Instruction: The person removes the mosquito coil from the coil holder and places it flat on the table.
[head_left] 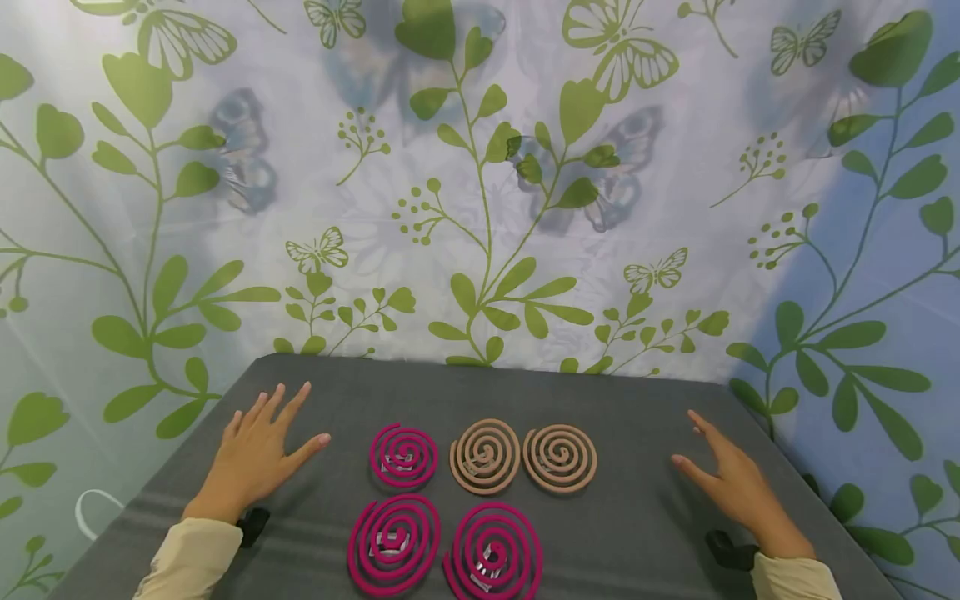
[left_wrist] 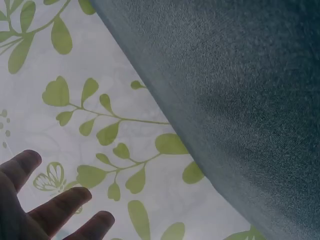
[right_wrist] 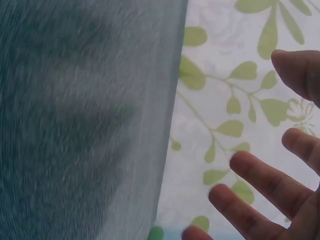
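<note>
Several flat spiral coils, like mosquito coils, lie on a grey table. In the back row are a pink coil [head_left: 431, 457] and, to its right, two tan coils side by side, the middle one [head_left: 516, 457] and the right one [head_left: 593, 458]. Two larger-looking pink coils sit nearer me, the left one [head_left: 437, 542] and the right one [head_left: 537, 550]. My left hand [head_left: 251, 458] is left of the coils, fingers spread, holding nothing. On the other side, my right hand [head_left: 738, 483] is apart from them with fingers extended and nothing held.
The grey cloth-covered table [head_left: 637, 533] ends at a back edge before a curtain [head_left: 525, 275] printed with green leaves and butterflies. A white loop [head_left: 78, 510] shows beyond the table's left edge. Small shiny pieces appear at the pink coils' centres.
</note>
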